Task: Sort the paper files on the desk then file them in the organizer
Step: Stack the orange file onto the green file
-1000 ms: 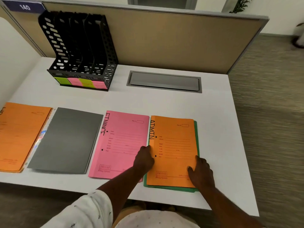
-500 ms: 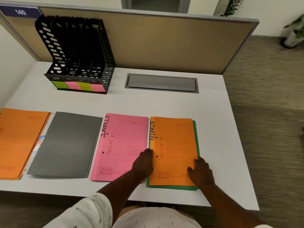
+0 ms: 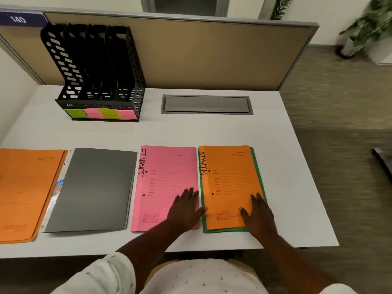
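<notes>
Left hand (image 3: 184, 206) lies flat on the lower right of the pink paper folder lettered FINANCE (image 3: 163, 183), fingers straight; it grips nothing, only presses, thumb reaching toward the neighbouring file. Right hand (image 3: 257, 216) is likewise spread open, holding nothing, on the near corner of the orange paper folder lettered ADMIN (image 3: 229, 166); that one sits atop a green folder (image 3: 224, 230) whose edge peeps out at the right and bottom. I would guess the palms are pinning and squaring the piles so they do not slide on the white desk (image 3: 286, 166). Further left lie a plain grey folder (image 3: 93, 187) and another orange folder (image 3: 25, 194), all side by side, covers up, probably so each can be matched to the coloured labels on the black perforated organizer (image 3: 95, 75) at the back; its slots look empty, so filing has not begun.
</notes>
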Available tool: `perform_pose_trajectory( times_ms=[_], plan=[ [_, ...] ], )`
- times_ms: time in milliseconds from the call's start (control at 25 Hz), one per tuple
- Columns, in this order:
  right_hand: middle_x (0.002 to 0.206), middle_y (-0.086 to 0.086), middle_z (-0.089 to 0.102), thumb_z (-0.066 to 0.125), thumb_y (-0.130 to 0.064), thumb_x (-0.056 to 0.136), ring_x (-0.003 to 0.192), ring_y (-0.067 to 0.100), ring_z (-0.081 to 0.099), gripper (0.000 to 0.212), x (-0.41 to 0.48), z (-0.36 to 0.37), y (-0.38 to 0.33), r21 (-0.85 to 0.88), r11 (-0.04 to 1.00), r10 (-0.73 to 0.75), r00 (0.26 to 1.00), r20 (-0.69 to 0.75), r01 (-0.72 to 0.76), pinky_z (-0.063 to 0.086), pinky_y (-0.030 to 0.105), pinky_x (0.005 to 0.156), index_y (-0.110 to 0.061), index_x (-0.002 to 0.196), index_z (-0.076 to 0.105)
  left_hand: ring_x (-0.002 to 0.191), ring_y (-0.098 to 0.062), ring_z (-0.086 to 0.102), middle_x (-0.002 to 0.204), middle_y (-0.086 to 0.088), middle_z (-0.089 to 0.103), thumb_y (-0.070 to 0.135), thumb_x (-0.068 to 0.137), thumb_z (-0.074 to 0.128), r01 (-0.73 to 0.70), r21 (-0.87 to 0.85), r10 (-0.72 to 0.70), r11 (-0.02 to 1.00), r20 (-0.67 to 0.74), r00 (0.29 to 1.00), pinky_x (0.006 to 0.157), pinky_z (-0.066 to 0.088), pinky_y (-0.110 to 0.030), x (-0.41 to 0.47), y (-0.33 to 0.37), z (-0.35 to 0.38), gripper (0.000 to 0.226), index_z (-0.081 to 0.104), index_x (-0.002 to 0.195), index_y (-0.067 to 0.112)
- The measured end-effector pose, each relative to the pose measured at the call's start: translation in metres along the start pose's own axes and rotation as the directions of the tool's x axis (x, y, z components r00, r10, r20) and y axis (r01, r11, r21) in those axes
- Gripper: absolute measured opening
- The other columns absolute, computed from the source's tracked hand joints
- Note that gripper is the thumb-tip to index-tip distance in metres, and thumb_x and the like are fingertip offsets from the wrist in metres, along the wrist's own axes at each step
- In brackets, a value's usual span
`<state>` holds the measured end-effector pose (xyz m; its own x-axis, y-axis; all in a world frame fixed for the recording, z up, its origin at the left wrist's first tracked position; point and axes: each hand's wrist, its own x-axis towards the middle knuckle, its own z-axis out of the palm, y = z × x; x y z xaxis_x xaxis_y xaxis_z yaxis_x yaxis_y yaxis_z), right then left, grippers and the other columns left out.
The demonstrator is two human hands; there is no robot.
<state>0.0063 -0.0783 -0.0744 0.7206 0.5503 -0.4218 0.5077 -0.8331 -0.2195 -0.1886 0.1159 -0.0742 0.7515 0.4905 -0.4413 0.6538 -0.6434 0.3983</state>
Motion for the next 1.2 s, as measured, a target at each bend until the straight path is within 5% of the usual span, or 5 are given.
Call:
perform_pose_trajectory(
  times_ms=[800,1200],
  plan=[
    [0.169,0.002,-0.001,0.045,-0.055,0.100,0.155,0.023,0.002,0.079,-0.113,0.037,-0.093,0.024,0.981,-0.189,0.972,-0.137,0.194,0.006,0.054,0.124,-0.022,0.161,0.008,0.156,-0.020,-0.002,0.169,0.003,0.000,0.066,0.099,0.027,0.019,-0.024,-0.022,1.000,-0.123,0.992,0.126,0.001,-0.047,-0.145,-0.071,-0.001,0.076,0.006,0.161,0.027],
    [0.168,-0.001,-0.008,0.037,-0.062,0.099,0.155,0.021,-0.004,0.080,-0.191,0.098,-0.179,0.002,0.969,-0.246,0.967,-0.058,0.247,0.004,0.052,0.124,-0.025,0.161,0.002,0.156,-0.018,-0.006,0.169,0.003,0.000,0.069,0.098,0.030,0.069,-0.007,-0.069,0.998,-0.090,0.994,0.126,0.003,-0.051,-0.240,-0.155,-0.006,0.078,0.003,0.161,0.031]
  ],
)
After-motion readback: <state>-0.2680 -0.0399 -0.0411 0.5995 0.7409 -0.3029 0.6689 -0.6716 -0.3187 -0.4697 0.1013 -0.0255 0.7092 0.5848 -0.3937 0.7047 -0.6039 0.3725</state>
